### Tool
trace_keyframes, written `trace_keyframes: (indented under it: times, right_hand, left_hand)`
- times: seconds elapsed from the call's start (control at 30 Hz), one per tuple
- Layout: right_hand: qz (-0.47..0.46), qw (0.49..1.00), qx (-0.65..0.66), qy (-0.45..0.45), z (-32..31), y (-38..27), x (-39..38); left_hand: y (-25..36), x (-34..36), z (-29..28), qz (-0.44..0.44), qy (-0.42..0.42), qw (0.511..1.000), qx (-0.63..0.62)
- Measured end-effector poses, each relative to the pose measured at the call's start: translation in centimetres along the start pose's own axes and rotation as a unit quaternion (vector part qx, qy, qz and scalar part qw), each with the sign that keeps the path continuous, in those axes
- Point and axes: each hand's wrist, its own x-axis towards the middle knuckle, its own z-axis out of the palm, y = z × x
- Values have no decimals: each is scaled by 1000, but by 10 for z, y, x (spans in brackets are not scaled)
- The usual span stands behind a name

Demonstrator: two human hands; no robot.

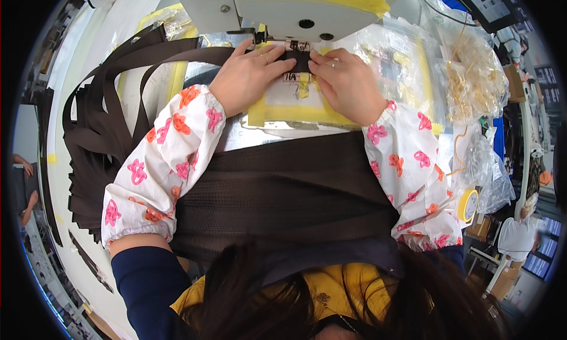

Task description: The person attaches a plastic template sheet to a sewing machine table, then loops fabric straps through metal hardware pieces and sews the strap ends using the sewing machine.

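Observation:
A dark brown fabric strap (300, 62) lies under the needle area of a sewing machine (307, 10), its left length running back beneath my fingers. From the left, my left hand (251, 74) presses and holds the strap, thumb and forefinger on it. Opposite it, my right hand (348, 80) grips the strap's right edge with bent fingers drawn together. Just below the strap is a small label with handwritten marks (292, 77) and a scrap of yellow tape (304, 87). The strap's underside is hidden.
A thick bundle of dark brown straps (103, 127) hangs in loops at left. A wide stack of dark fabric strips (283, 192) lies across my front. Clear plastic bags with yellow cord (475, 86) and a yellow tape roll (467, 205) are at right.

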Motion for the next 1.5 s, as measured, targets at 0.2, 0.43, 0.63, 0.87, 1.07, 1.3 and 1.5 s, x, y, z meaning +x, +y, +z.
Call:
trace_keyframes:
  times: [0.2,0.43,0.63,0.87,1.07,1.3,1.5]
  right_hand:
    - [-4,1000,0,-18,0,5,4]
    - [23,997,-33,-59,4,20,10]
    - [28,997,-48,-62,5,21,13]
    - [50,998,20,-16,13,18,6]
    - [35,997,70,-25,7,17,2]
    - [12,993,114,-42,-3,-1,-4]
    - [24,990,129,-41,-2,2,-5]
  left_hand:
    - [-8,0,4,16,1,1000,17]
    - [-22,13,9,-1,-21,1000,-2]
    - [-28,20,8,-17,-12,999,-50]
    - [-27,17,15,7,58,997,-48]
    - [-11,18,-4,-13,-54,997,-62]
    - [-7,12,-9,180,-9,983,-25]
    - [-9,9,-9,167,-25,986,-21]
